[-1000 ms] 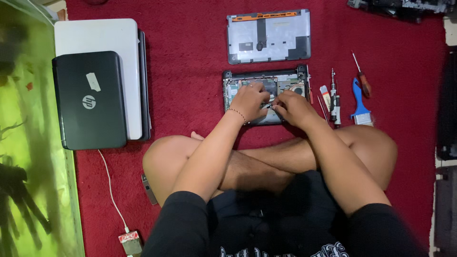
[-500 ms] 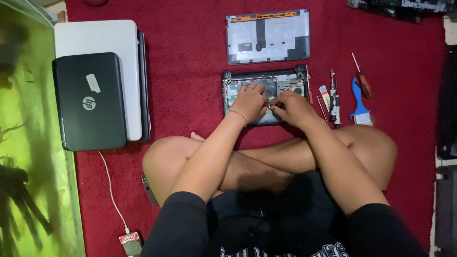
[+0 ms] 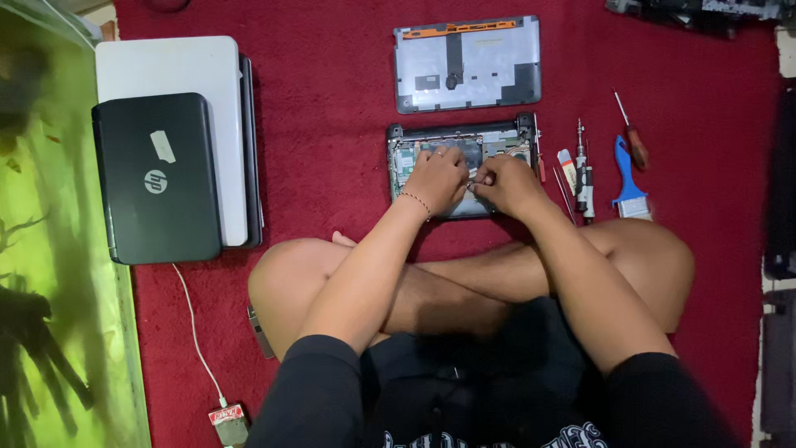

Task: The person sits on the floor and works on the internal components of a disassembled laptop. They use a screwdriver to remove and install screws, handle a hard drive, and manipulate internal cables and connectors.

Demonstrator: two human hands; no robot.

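Observation:
A small opened laptop base [image 3: 506, 137] with exposed circuit board lies on the red carpet [image 3: 332, 124] in front of my crossed legs. My left hand [image 3: 437, 178] rests on the board with fingers curled down onto it. My right hand [image 3: 503, 181] is beside it, fingertips pinched on a small part or wire between the two hands; what it grips is too small to tell. The removed grey bottom cover [image 3: 467, 63] lies just beyond the base.
Right of the base lie screwdrivers [image 3: 583, 170], a red-handled screwdriver [image 3: 633, 141] and a blue brush [image 3: 628, 178]. A black laptop [image 3: 156, 177] sits on a white one [image 3: 170, 70] at left. A white cable [image 3: 195, 332] runs to a plug. A green tank [image 3: 37, 249] borders the left.

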